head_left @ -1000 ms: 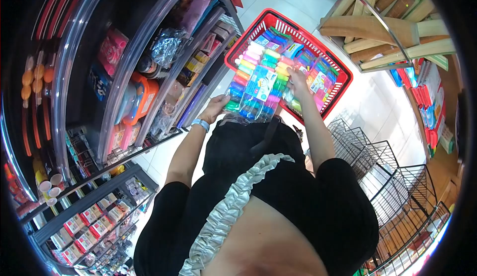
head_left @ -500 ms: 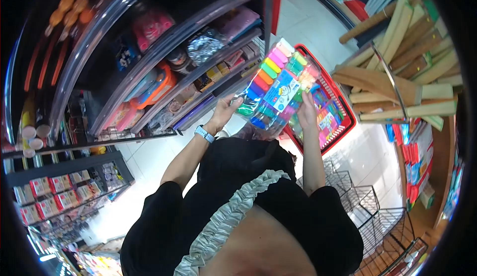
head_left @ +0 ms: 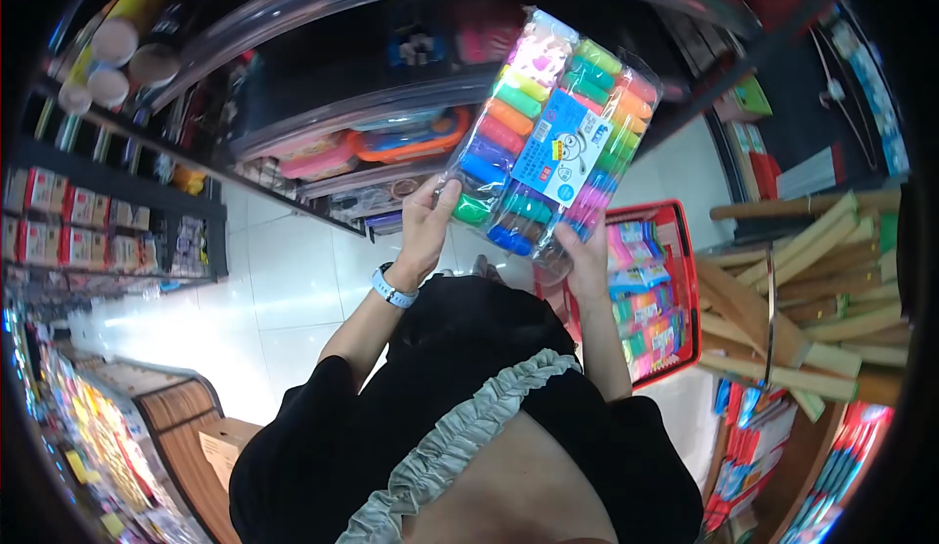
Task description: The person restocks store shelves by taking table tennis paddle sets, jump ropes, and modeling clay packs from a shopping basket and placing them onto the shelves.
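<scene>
In front of me I hold up a clear plastic pack of coloured modelling clay point(head_left: 567, 148), tilted, with rows of bright pieces and a blue label with a cartoon face. My left hand point(head_left: 425, 229), a light-blue watch on its wrist, pinches the pack's lower left corner by the green piece. At the lower right corner my right hand point(head_left: 587, 262) grips the same pack. A red shopping basket point(head_left: 693, 294) stands beyond my right forearm, with several more colourful packs point(head_left: 641, 304) inside.
Dark shelving point(head_left: 333, 118) with an orange-rimmed case point(head_left: 416, 136) is in front and to the left. Long tan rolls point(head_left: 831, 290) lean in a wire rack on the right. Red-and-white boxes point(head_left: 88, 197) hang at far left. Behind on the left are a wooden counter point(head_left: 181, 412) and a cardboard box point(head_left: 225, 441).
My view has turned left. Both hands have raised the pack toward the shelves and hold it higher and nearer. The red basket now appears lower in view.
</scene>
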The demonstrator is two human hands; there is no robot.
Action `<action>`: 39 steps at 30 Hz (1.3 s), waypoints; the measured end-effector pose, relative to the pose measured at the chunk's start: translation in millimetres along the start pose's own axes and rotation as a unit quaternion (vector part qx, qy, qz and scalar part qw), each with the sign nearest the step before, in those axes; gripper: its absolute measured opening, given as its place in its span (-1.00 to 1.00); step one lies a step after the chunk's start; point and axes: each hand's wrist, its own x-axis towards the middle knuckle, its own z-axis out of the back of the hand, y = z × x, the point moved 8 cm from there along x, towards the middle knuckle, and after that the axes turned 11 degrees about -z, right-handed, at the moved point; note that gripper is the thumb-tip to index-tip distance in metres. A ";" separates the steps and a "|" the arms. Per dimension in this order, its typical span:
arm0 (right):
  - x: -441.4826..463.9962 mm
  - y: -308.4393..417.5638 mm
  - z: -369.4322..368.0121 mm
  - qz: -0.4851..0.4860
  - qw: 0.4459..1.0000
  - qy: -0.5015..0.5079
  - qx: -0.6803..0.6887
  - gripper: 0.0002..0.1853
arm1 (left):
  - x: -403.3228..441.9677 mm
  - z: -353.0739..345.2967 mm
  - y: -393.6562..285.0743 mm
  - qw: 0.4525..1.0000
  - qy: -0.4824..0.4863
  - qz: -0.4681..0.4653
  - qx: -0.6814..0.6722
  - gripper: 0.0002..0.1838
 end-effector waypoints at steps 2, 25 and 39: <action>-6.5 -5.1 -37.9 -0.016 1.000 0.024 0.000 -0.26 | -5.8 27.5 -9.9 0.999 -0.045 -0.011 -0.002 -0.71; 186.3 -41.8 -320.0 -0.035 0.958 0.165 -0.234 -0.63 | 71.6 295.8 -109.2 0.949 -0.249 -0.156 0.114 -0.66; 238.1 -109.8 -402.8 0.113 0.804 0.043 -0.583 -0.34 | 75.5 328.6 -139.5 0.838 -0.281 -0.272 0.381 -0.66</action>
